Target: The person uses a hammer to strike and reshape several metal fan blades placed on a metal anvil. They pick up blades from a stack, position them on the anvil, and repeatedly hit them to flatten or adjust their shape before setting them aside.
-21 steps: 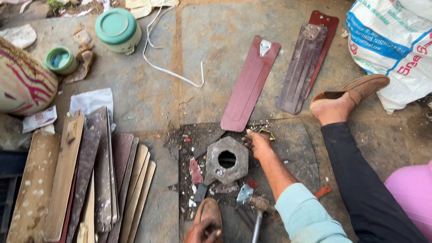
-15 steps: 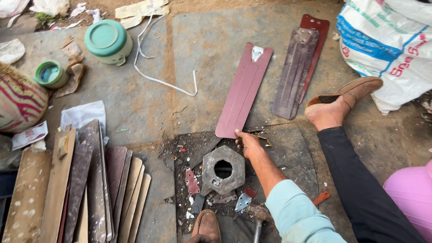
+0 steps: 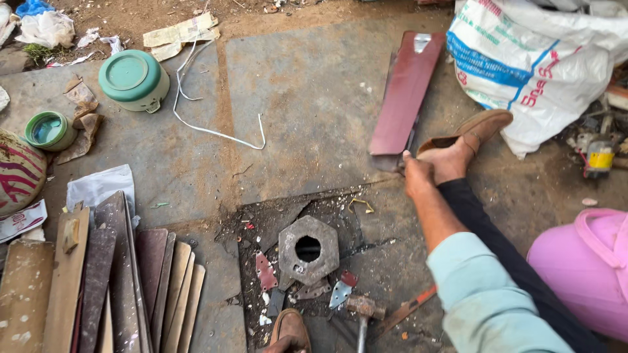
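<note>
Fingers of the right hand [image 3: 418,175] curl onto the near end of the dark red blade [image 3: 407,91] lying on the floor — a firm grip low on that edge would keep it from twisting. Left hand not in view. Far right sits a white sack [image 3: 536,65] with blue bands; far left, green-lidded tins [image 3: 134,80].

Maroon blade [image 3: 407,91]; green lid [image 3: 129,72]; white sack [image 3: 530,65], seemingly blue-striped; pink container [image 3: 585,268].
</note>
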